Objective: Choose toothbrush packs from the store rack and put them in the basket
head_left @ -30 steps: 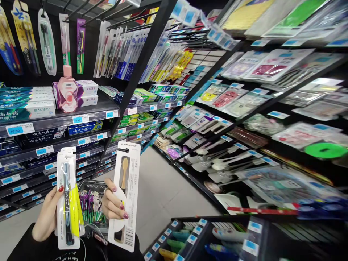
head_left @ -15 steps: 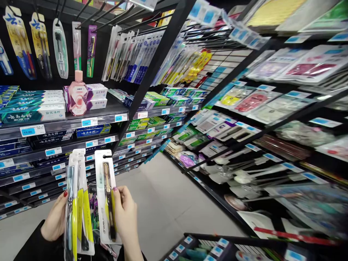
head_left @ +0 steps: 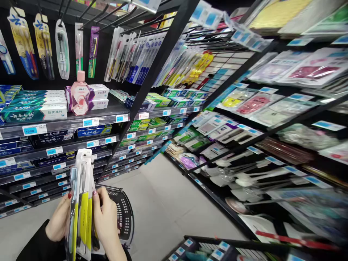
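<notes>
Both hands hold a stack of toothbrush packs (head_left: 81,203), white cards with yellow and black brushes, seen edge-on at the lower left. My left hand (head_left: 58,221) grips the stack from the left side with red-painted nails. My right hand (head_left: 106,221) presses against the stack's right side, fingers closed on it. Just behind the hands hangs a dark shopping basket (head_left: 123,214) with perforated walls.
Shelves of boxed toothpaste (head_left: 35,108) and a pink mouthwash bottle (head_left: 79,94) stand at left, with hanging toothbrushes (head_left: 62,49) above. Racks of packaged goods (head_left: 244,105) line the right. A pale floor aisle (head_left: 163,203) runs between them. A bin with blue price tags (head_left: 195,250) sits at the bottom.
My right hand has brought its separate toothbrush pack against the stack in my left hand, so all packs are now held together. The basket has come into view behind them.
</notes>
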`<action>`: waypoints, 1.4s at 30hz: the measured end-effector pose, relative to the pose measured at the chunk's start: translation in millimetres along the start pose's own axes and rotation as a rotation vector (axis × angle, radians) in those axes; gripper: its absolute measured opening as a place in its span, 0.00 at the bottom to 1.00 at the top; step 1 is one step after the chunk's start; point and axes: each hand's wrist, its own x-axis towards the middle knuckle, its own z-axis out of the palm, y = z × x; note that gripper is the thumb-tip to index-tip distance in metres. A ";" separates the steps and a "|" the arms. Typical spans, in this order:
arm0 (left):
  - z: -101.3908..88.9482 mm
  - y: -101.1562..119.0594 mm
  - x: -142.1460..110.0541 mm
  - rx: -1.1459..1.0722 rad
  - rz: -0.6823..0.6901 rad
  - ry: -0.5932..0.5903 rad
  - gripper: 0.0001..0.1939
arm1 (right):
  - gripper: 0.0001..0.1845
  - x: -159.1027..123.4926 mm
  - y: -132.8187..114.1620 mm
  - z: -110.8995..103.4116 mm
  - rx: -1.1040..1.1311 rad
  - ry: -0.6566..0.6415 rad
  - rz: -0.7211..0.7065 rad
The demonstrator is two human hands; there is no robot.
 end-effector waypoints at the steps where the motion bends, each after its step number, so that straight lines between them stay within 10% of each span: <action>1: 0.4 -0.2 -0.4 0.001 0.009 0.022 0.21 | 0.11 -0.7 0.9 -1.0 -0.001 0.046 -0.030; 4: 1.9 0.9 -1.9 0.040 0.062 0.107 0.21 | 0.08 -4.6 -0.5 -6.9 0.013 0.200 -0.198; 7: 4.1 0.9 -1.6 0.170 0.165 0.023 0.19 | 0.05 -8.7 -10.1 -10.6 0.066 0.056 -0.296; 12: 2.4 -6.0 5.5 0.333 0.255 -0.102 0.17 | 0.05 -8.4 -20.1 -3.6 0.307 -0.226 -0.041; 23: 1.7 13.4 2.1 0.245 0.135 -0.095 0.18 | 0.10 11.8 7.4 -19.5 1.210 -0.063 0.333; 27: -0.9 13.7 3.8 0.245 0.136 -0.063 0.23 | 0.07 18.9 23.3 -18.7 1.662 -0.399 0.443; 33: 0.6 14.2 2.6 0.274 0.093 -0.058 0.26 | 0.11 23.6 47.6 8.1 2.393 -0.727 -0.047; 42: 4.1 14.2 -0.9 0.262 0.062 -0.057 0.25 | 0.11 43.5 4.8 -14.1 2.485 -0.421 0.055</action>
